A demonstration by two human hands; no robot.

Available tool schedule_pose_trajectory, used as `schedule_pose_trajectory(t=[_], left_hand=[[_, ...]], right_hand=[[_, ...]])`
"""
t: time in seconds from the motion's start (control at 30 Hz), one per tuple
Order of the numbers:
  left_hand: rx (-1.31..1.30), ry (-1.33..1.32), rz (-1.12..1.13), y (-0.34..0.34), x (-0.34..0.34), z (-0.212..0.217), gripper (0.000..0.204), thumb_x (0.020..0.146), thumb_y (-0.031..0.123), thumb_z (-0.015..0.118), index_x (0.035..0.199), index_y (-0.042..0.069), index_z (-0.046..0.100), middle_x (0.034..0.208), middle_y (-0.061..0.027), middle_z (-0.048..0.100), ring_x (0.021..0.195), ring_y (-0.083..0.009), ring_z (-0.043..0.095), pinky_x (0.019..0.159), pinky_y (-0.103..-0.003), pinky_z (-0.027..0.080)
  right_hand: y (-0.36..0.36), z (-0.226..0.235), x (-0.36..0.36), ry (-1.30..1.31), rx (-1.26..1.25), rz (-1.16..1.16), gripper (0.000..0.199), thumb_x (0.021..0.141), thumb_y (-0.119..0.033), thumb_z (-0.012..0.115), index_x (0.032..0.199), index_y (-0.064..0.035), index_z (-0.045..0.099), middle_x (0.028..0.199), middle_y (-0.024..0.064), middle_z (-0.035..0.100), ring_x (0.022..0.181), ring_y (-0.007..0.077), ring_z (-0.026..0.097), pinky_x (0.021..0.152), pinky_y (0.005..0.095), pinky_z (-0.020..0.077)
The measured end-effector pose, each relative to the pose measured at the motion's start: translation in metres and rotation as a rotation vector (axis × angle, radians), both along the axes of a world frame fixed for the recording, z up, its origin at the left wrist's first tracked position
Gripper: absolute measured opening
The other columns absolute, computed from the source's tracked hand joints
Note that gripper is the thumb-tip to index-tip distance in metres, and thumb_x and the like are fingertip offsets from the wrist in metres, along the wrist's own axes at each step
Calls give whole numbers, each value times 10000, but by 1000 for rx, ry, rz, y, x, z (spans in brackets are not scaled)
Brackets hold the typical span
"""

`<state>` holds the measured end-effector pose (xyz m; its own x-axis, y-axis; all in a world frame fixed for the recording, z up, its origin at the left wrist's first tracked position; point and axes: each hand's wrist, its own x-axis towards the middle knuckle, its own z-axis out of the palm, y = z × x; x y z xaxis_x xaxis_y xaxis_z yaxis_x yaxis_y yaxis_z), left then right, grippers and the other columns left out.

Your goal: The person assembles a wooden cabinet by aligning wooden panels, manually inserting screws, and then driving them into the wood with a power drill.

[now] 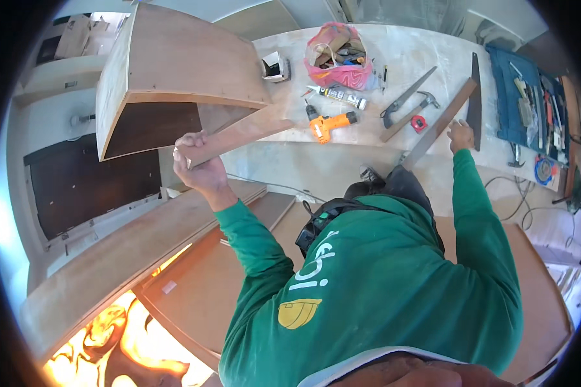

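Note:
My left hand [197, 158] is closed around the near end of a brown wooden board [245, 138], raised in front of an open-fronted wooden box [190, 55]. The board slants away to the right, its far end over the workbench edge. My right hand [460, 135] is low at the bench's front edge, fingers curled, between a long wooden strip [442, 122] and a long dark narrow piece [475, 97]. What those fingers grip, if anything, is not clear. Left of the strip lie a handsaw [407, 97], a claw hammer [416, 109] and a red tape measure [419, 124].
On the workbench [407, 55] are an orange cordless drill [329, 124], a sealant tube [341, 97], a pink bag of scraps [337, 55] and a small box [275, 67]. A blue tool case [507, 97] lies right. Large panels [193, 290] lean left; cables [526, 200] trail right.

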<state>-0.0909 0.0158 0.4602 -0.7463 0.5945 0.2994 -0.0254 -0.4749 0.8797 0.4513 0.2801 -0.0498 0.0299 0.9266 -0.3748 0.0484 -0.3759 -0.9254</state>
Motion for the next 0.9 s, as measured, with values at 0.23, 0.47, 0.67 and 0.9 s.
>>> schedule_pose_trajectory(t=[0.23, 0.47, 0.67, 0.9], left_hand=[[56, -51, 69, 5, 18, -10, 306, 964, 374, 529, 941, 70, 558, 912, -51, 511, 879, -204, 483, 1006, -413, 404], [-14, -86, 138, 13, 7, -6, 379, 958, 446, 529, 965, 70, 578, 890, -57, 527, 907, -231, 520, 1037, -439, 414], [46, -109, 114, -5, -48, -5, 416, 947, 491, 531, 940, 77, 577, 842, -62, 521, 873, -239, 505, 997, -454, 404], [-85, -53, -260, 27, -107, 6, 372, 948, 476, 513, 907, 106, 522, 845, -40, 457, 860, -214, 466, 998, -480, 380]], right_hand=[[-6, 104, -41, 101, -194, 18, 339, 1039, -147, 577, 1342, 5, 576, 1059, 119, 717, 896, 195, 724, 740, 295, 582], [-11, 154, -135, -17, -43, 285, 303, 1030, -121, 532, 1276, 24, 635, 974, 96, 725, 809, 162, 712, 702, 272, 545], [60, 219, -224, -243, 290, 529, 328, 1004, -131, 540, 1246, 62, 647, 948, 137, 737, 850, 197, 716, 790, 322, 558], [109, 237, -319, -328, 320, 467, 353, 1007, -105, 528, 1314, 39, 625, 1067, 164, 738, 974, 220, 713, 864, 347, 548]])
